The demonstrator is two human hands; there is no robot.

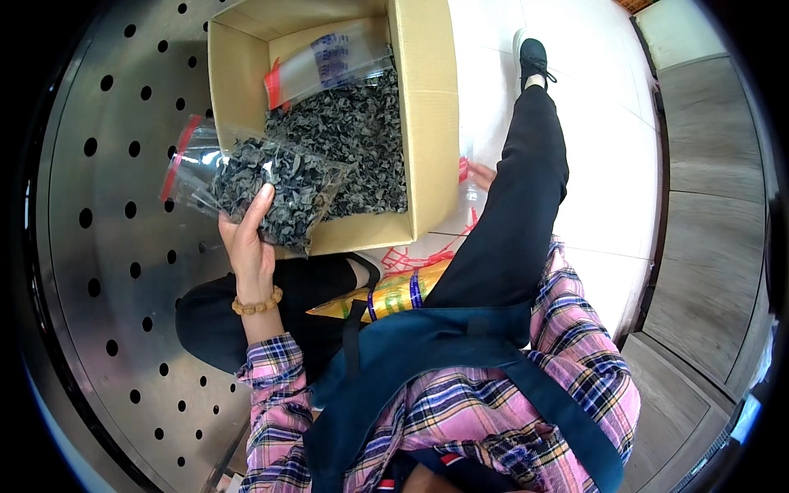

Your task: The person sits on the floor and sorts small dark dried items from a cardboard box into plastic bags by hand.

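Note:
My left hand point(253, 240) grips a clear zip bag point(277, 185) filled with dark dried leaf-like pieces, over the near left corner of a cardboard box point(431, 123). Loose dark dried pieces point(363, 142) of the same look lie inside the box, and a flat clear plastic bag point(333, 61) with a red edge and blue print rests on top of them. My right hand point(482, 175) is down beside the box's right side, partly hidden behind my leg. Its fingertips are at the red edge of clear plastic point(463, 169); the grip is partly covered.
A metal panel with round holes point(132, 240) stands at the left. Yellow printed packaging point(400, 289) and red plastic strips point(425, 259) lie between my legs. My outstretched leg point(530, 172) crosses the white tiled floor point(598, 154). Grey wood-look cabinet fronts point(709, 246) line the right.

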